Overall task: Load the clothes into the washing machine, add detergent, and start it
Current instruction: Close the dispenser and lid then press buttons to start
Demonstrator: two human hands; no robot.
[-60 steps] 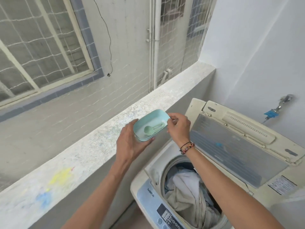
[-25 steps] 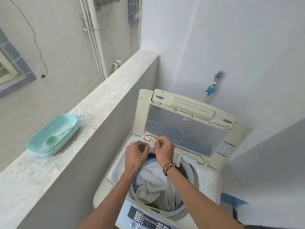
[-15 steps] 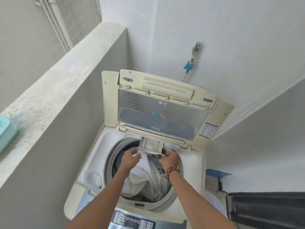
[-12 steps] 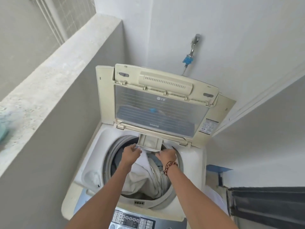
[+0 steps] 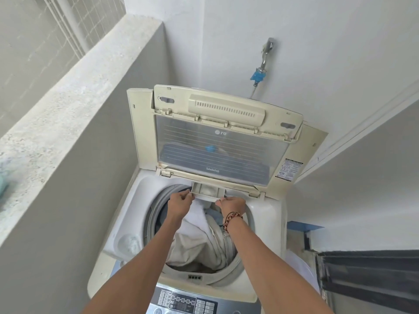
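Observation:
The top-loading washing machine [image 5: 265, 220] stands below me with its lid [image 5: 222, 150] raised against the wall. White and beige clothes [image 5: 199, 243] fill the drum. At the drum's far rim a small detergent drawer [image 5: 207, 191] is pulled out, with pale powder in it. My left hand [image 5: 180, 200] pinches the drawer's left front corner. My right hand [image 5: 233, 203], with a beaded bracelet at the wrist, grips its right front corner. The control panel [image 5: 186, 301] lies at the bottom edge.
A concrete ledge [image 5: 68, 91] runs along the left, with the teal detergent box [image 5: 3, 184] blurred at its near end. A tap with a blue fitting [image 5: 260, 69] is on the wall behind the lid. A dark frame [image 5: 367, 275] stands at the lower right.
The teal box was set down on the ledge and both hands went to the machine. They pulled the detergent drawer out from the far rim and still hold it.

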